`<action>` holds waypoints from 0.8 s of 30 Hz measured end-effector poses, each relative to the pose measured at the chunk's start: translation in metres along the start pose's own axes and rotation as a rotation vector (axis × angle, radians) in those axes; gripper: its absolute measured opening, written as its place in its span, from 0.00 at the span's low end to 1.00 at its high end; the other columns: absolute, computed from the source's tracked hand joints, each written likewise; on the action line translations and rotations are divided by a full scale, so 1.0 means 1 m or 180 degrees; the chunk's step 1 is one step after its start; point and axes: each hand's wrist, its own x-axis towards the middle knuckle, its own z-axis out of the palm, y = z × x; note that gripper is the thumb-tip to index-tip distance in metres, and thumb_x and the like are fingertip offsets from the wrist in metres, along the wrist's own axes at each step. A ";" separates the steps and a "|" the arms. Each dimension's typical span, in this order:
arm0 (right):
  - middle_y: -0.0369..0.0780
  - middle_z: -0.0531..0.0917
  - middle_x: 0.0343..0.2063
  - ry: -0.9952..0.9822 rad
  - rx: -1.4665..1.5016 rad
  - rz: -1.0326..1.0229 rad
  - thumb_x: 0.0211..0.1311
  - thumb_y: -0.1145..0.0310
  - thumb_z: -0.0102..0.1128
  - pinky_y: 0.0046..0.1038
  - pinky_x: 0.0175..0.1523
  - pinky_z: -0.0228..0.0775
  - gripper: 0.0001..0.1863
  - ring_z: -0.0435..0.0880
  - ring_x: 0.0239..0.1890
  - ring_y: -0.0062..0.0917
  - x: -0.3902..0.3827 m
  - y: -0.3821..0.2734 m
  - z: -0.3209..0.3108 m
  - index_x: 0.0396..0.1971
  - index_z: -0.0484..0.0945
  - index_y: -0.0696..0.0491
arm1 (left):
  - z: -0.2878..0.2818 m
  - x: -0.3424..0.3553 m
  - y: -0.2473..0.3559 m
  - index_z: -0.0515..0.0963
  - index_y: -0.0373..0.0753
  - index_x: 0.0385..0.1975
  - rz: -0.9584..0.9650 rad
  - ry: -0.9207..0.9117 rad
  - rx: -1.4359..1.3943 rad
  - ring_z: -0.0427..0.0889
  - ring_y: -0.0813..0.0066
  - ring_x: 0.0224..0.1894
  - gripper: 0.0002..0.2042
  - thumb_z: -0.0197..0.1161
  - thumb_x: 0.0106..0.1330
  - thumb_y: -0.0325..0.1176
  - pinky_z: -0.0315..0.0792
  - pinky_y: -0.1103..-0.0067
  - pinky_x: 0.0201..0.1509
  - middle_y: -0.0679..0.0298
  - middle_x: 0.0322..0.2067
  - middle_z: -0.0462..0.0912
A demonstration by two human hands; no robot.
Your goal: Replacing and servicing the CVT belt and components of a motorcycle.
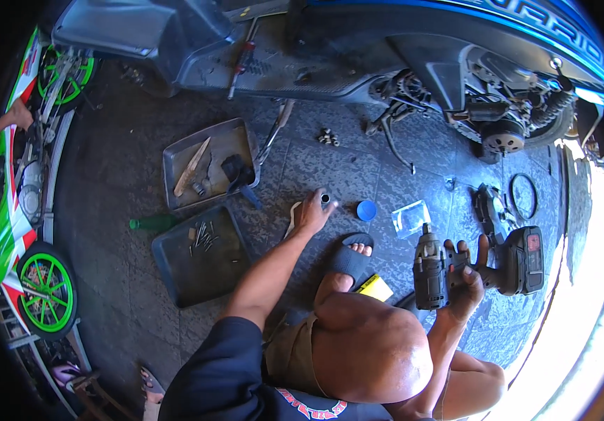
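My left hand is low over the floor, its fingers closed around a small dark socket whose round open end faces up. A blue round cap lies just right of it. On the right, my right hand grips a black cordless impact wrench by its handle. The wrench is raised off the floor, its bare drive end pointing away from me and its battery to the right. A clear plastic packet lies on the floor beyond the wrench.
A blue scooter stands across the far side, its exposed drive shaft part at right. Two trays with tools and bolts lie left, beside a green bottle. A black ring and yellow box lie right.
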 end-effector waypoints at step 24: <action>0.52 0.81 0.43 0.0159 0.0554 0.0218 0.35 0.79 0.59 0.40 0.58 0.74 0.42 0.82 0.49 0.42 0.004 -0.014 -0.001 0.61 0.64 0.63 | -0.056 -0.032 0.232 0.73 0.42 0.26 -0.0792 -0.1573 -0.4871 0.60 0.85 0.12 0.18 0.53 0.68 0.51 0.55 0.85 0.15 0.72 0.15 0.65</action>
